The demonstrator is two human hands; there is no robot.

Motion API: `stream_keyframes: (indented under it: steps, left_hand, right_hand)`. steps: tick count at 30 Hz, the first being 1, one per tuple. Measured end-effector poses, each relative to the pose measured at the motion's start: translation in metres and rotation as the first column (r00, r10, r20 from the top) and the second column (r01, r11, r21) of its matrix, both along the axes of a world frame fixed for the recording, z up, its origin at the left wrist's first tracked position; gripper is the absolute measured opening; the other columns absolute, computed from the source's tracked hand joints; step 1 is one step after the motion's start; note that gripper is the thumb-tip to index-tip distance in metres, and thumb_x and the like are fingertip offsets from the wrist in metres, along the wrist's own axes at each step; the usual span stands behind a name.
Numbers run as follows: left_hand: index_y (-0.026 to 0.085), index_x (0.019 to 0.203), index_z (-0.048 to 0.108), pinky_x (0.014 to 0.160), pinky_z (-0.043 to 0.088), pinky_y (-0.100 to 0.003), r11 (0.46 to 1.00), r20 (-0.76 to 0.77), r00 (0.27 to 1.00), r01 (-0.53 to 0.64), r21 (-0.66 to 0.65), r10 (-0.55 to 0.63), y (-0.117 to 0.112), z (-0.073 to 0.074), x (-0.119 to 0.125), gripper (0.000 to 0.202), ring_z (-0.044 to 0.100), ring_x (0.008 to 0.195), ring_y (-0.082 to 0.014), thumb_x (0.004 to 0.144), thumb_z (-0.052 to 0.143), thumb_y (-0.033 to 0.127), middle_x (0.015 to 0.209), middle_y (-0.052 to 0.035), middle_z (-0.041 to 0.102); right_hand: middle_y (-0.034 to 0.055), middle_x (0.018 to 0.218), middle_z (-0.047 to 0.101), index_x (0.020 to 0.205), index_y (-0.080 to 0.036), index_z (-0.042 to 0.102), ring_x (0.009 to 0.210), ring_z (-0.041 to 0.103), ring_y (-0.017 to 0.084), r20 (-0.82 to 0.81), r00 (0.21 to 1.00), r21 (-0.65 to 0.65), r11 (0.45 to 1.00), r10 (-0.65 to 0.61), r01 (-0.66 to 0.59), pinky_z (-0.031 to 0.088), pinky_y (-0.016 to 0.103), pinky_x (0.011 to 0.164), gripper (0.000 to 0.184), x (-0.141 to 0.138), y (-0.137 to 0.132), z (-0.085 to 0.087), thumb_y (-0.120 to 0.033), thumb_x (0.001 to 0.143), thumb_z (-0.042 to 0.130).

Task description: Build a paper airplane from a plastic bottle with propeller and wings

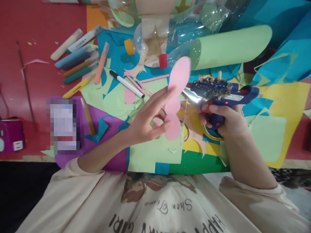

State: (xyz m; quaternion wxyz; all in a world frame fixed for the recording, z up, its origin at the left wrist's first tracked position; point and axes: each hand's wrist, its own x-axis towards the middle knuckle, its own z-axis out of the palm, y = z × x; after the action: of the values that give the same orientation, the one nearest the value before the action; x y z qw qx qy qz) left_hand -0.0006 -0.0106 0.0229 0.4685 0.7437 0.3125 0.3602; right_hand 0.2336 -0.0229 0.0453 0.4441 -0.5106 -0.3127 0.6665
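Shirt (150, 212): cream, loose fabric | left sleeve (69, 183): short, wide, plain | right sleeve (257, 197): short, wide, creased | chest picture (134, 191): brown tones, blurred | script lettering (185, 204): dark, thin, "Show Time" | block capitals (218, 222): larger, dark, "HAPPY" legible, rest unclear

"What does your shirt (145, 212) say?"
"From where I look, the words are upside down. I read 'Show Time' in curly script, then big capitals: 'HAPPY', a middle word I can't make out in the folds, and what looks like 'GIRL'."
"And your glue gun (239, 91)?"
"It carries a white sticker (233, 97), but its print is too small for me."
"The markers?"
"I see dark lettering on the white marker with the teal end (84, 39) and on the yellow marker (79, 85); I can't spell out either."
"Your phone (63, 124)?"
"Its screen is blurred into blocks, so I get no words."
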Motion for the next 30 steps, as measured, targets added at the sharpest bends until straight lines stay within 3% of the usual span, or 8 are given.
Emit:
stream_keyframes:
  steps: [4, 10, 15, 18, 21, 26, 30]
  left_hand:
    - [0.041, 0.146, 0.030, 0.062, 0.058, -0.025, 0.990, -0.035, 0.991, -0.132, -0.057, 0.130, 0.005, -0.008, 0.000, 0.062, 0.062, 0.074, -0.0096, 0.090, 0.057, 0.042, 0.153, -0.0070, 0.032]
    - [0.043, 0.145, 0.028, 0.058, 0.058, -0.027, 0.973, -0.035, 0.993, -0.118, -0.200, 0.113, 0.015, -0.036, -0.005, 0.068, 0.063, 0.070, -0.0095, 0.085, 0.060, 0.054, 0.153, -0.0088, 0.030]
    - [0.044, 0.145, 0.028, 0.058, 0.057, -0.026, 0.985, -0.051, 0.996, -0.078, -0.152, 0.071, 0.013, -0.035, -0.007, 0.067, 0.062, 0.066, -0.0076, 0.086, 0.057, 0.057, 0.154, -0.0092, 0.029]
    - [0.044, 0.145, 0.027, 0.058, 0.057, -0.027, 0.990, -0.059, 0.996, -0.069, -0.122, 0.062, 0.013, -0.036, -0.006, 0.066, 0.061, 0.064, -0.0062, 0.087, 0.056, 0.056, 0.154, -0.0095, 0.028]
    - [0.044, 0.145, 0.026, 0.058, 0.058, -0.027, 0.991, -0.078, 0.995, -0.069, -0.111, 0.060, 0.013, -0.039, -0.006, 0.066, 0.062, 0.066, -0.0075, 0.087, 0.056, 0.056, 0.155, -0.0102, 0.028]
    - [0.044, 0.146, 0.024, 0.060, 0.059, -0.029, 0.996, -0.089, 0.995, -0.051, -0.078, 0.044, 0.013, -0.039, -0.006, 0.067, 0.067, 0.078, -0.0137, 0.088, 0.053, 0.058, 0.155, -0.0093, 0.027]
    - [0.044, 0.148, 0.018, 0.063, 0.060, -0.030, 0.999, -0.116, 0.993, -0.026, -0.033, 0.022, 0.013, -0.039, -0.007, 0.066, 0.068, 0.083, -0.0145, 0.091, 0.048, 0.057, 0.157, -0.0094, 0.025]
  right_hand:
    - [-0.0003, 0.063, 0.064, 0.059, -0.018, 0.066, 0.037, 0.053, 0.008, 0.008, 1.000, 0.020, 0.999, -0.027, 0.026, 0.032, 0.018, 0.028, 0.004, 0.002, 0.002, 0.002, -0.021, 0.060, 0.069]
    - [0.0005, 0.063, 0.063, 0.061, -0.018, 0.065, 0.039, 0.053, 0.009, 0.064, 0.998, 0.012, 1.000, -0.002, 0.001, 0.030, 0.019, 0.028, 0.013, 0.005, 0.000, 0.001, -0.027, 0.059, 0.074]
    - [-0.0001, 0.051, 0.060, 0.068, -0.018, 0.065, 0.040, 0.051, 0.010, 0.227, 0.965, -0.051, 0.991, 0.133, -0.125, 0.036, 0.021, 0.036, 0.021, 0.003, -0.011, -0.005, -0.036, 0.068, 0.076]
    - [-0.0012, 0.049, 0.059, 0.062, -0.018, 0.062, 0.040, 0.049, 0.009, 0.358, 0.917, -0.075, 0.984, 0.175, -0.159, 0.039, 0.022, 0.039, 0.026, -0.002, -0.016, -0.004, -0.039, 0.069, 0.075]
    - [-0.0018, 0.047, 0.056, 0.054, -0.019, 0.058, 0.041, 0.047, 0.009, 0.388, 0.890, -0.054, 0.970, 0.238, -0.236, 0.036, 0.022, 0.039, 0.031, -0.007, -0.015, -0.001, -0.040, 0.072, 0.072]
    - [-0.0030, 0.050, 0.053, 0.060, -0.022, 0.060, 0.046, 0.046, 0.011, 0.395, 0.899, 0.040, 0.974, 0.189, -0.223, 0.035, 0.023, 0.039, 0.019, -0.014, -0.014, -0.002, -0.032, 0.069, 0.073]
    - [-0.0022, 0.052, 0.053, 0.065, -0.023, 0.061, 0.052, 0.051, 0.015, 0.454, 0.875, 0.038, 0.977, 0.169, -0.208, 0.038, 0.025, 0.043, 0.015, -0.016, -0.016, -0.007, -0.033, 0.068, 0.072]
